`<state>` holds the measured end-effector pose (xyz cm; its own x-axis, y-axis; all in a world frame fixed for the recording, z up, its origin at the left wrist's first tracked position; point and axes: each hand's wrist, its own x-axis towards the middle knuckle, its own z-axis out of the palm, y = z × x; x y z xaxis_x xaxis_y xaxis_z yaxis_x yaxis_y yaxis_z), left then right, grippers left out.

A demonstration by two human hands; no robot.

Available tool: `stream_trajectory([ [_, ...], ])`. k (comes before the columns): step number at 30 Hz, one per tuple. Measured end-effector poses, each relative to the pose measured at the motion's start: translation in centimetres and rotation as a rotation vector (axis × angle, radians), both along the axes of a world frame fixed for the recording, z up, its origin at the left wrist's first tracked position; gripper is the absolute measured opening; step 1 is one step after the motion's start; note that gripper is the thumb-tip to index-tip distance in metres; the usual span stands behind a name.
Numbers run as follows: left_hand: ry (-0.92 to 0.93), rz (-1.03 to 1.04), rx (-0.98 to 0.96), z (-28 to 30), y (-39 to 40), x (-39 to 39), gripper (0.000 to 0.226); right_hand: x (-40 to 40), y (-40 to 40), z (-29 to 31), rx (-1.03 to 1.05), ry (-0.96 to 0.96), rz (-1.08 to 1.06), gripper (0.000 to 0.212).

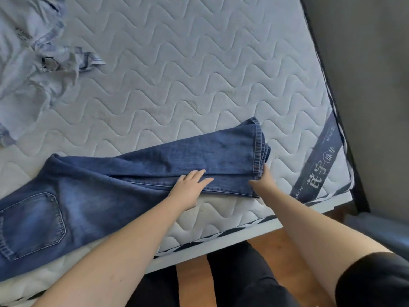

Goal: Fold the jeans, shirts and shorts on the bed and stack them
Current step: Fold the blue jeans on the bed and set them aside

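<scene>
jeans along bed near edge, legs stacked | left hand flat, fingers spread — pins legs mid-length | right hand pinches hems — likely to fold | shirts heaped at far corner, unfolded

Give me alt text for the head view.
Dark blue denim jeans lie lengthwise on a white quilted mattress; the left hand presses flat on the legs, the right hand grips the hems. Crumpled pale blue shirts lie far left.
</scene>
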<state>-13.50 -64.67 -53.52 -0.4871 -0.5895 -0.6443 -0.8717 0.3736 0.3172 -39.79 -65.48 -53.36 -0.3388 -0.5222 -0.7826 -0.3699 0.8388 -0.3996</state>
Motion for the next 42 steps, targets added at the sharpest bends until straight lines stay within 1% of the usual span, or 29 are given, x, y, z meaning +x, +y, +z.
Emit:
stream_trajectory([
  [2, -0.063, -0.003, -0.003, -0.5, 0.0, -1.2, 0.095, -0.6, -0.8, -0.3, 0.018, -0.12, -0.207, 0.052],
  [4, -0.1, 0.021, -0.031, -1.0, 0.2, -1.7, 0.096, -0.7, -1.5, -0.6, 0.101, -0.15, -0.29, 0.048],
  [6, -0.103, 0.045, -0.072, -1.3, 0.0, -2.0, 0.093, -0.9, -1.8, -1.1, 0.131, -0.101, -0.276, 0.043],
  [7, -0.101, 0.05, -0.094, -1.5, -0.1, -2.0, 0.09, -1.0, -1.7, -1.3, 0.126, -0.051, -0.232, 0.038],
  [9, -0.105, 0.037, -0.142, -1.6, -0.1, -2.1, 0.087, -0.8, -1.5, -1.3, 0.084, -0.012, -0.117, 0.022],
  [10, -0.114, 0.025, -0.17, -1.7, -0.1, -2.2, 0.087, -0.5, -1.4, -1.2, 0.043, -0.044, -0.105, 0.014],
  [11, -0.124, 0.017, -0.202, -1.7, -0.1, -2.3, 0.089, -0.2, -1.4, -1.0, 0.007, -0.108, -0.131, 0.011],
  [13, -0.154, 0.011, -0.248, -1.9, -0.2, -2.6, 0.098, 0.7, -1.8, -0.1, -0.028, -0.276, -0.266, 0.01],
  [16, -0.162, 0.017, -0.25, -1.8, -0.9, -3.6, 0.12, 1.5, -3.2, 2.1, -0.033, -0.62, -0.631, 0.012],
  [18, -0.042, 0.079, -0.247, -0.9, -1.7, -4.8, 0.124, 1.7, -4.1, 4.0, -0.077, -0.827, -0.802, 0.01],
  [19, 0.09, 0.167, -0.237, -0.2, -2.2, -5.4, 0.118, 1.7, -4.4, 4.8, -0.101, -0.893, -0.816, 0.011],
  [21, 0.395, 0.477, -0.168, 1.4, -3.4, -6.4, 0.091, 1.9, -4.9, 6.3, -0.135, -0.972, -0.74, 0.016],
  [22, 0.485, 0.62, -0.145, 2.2, -4.3, -6.5, 0.075, 1.8, -5.1, 6.7, -0.14, -0.975, -0.675, 0.019],
  [23, 0.507, 0.706, -0.147, 2.9, -5.5, -6.3, 0.059, 1.7, -5.5, 7.0, -0.148, -0.961, -0.612, 0.023],
  [24, 0.479, 0.746, -0.149, 3.6, -6.7, -5.8, 0.045, 1.4, -5.9, 7.3, -0.166, -0.92, -0.551, 0.027],
  [25, 0.447, 0.765, -0.123, 4.3, -7.9, -5.3, 0.035, 1.1, -6.2, 7.5, -0.204, -0.857, -0.498, 0.029],
  [26, 0.435, 0.784, -0.066, 5.0, -9.0, -4.8, 0.031, 0.7, -6.5, 7.4, -0.258, -0.79, -0.46, 0.027],
  [27, 0.449, 0.802, -0.003, 5.8, -9.8, -4.3, 0.029, 0.4, -6.7, 7.2, -0.305, -0.716, -0.427, 0.025],
  [28, 0.474, 0.813, 0.039, 6.6, -10.4, -3.8, 0.027, 0.1, -6.8, 6.8, -0.331, -0.601, -0.375, 0.029],
  [29, 0.495, 0.809, 0.053, 7.4, -10.9, -3.3, 0.026, -0.1, -6.8, 6.2, -0.337, -0.449, -0.303, 0.039],
  [30, 0.511, 0.794, 0.055, 8.1, -11.3, -2.8, 0.027, -0.3, -6.9, 5.6, -0.331, -0.298, -0.209, 0.053],
  [31, 0.517, 0.777, 0.063, 8.7, -11.6, -2.4, 0.03, -0.4, -7.1, 5.0, -0.328, -0.181, -0.081, 0.072],
  [32, 0.514, 0.759, 0.073, 9.2, -11.8, -2.0, 0.029, -0.5, -7.4, 4.6, -0.34, -0.102, 0.075, 0.092],
  [33, 0.506, 0.744, 0.084, 9.7, -11.9, -1.6, 0.025, -0.6, -7.9, 4.2, -0.359, -0.053, 0.236, 0.106],
  [34, 0.503, 0.736, 0.099, 10.1, -12.0, -1.1, 0.021, -0.6, -8.6, 3.9, -0.381, -0.029, 0.384, 0.116],
  [36, 0.509, 0.721, 0.146, 10.8, -12.1, -0.3, 0.024, -0.3, -9.9, 4.0, -0.411, -0.043, 0.621, 0.121],
  [38, 0.503, 0.666, 0.21, 11.8, -12.0, -0.1, 0.03, 0.2, -10.9, 4.2, -0.416, -0.131, 0.779, 0.117],
  [40, 0.483, 0.617, 0.27, 12.6, -11.9, -0.1, 0.036, 0.9, -10.9, 4.6, -0.397, -0.244, 0.889, 0.109],
  [42, 0.487, 0.597, 0.333, 13.2, -11.7, -0.1, 0.039, 1.8, -9.9, 5.3, -0.352, -0.384, 0.917, 0.099],
])
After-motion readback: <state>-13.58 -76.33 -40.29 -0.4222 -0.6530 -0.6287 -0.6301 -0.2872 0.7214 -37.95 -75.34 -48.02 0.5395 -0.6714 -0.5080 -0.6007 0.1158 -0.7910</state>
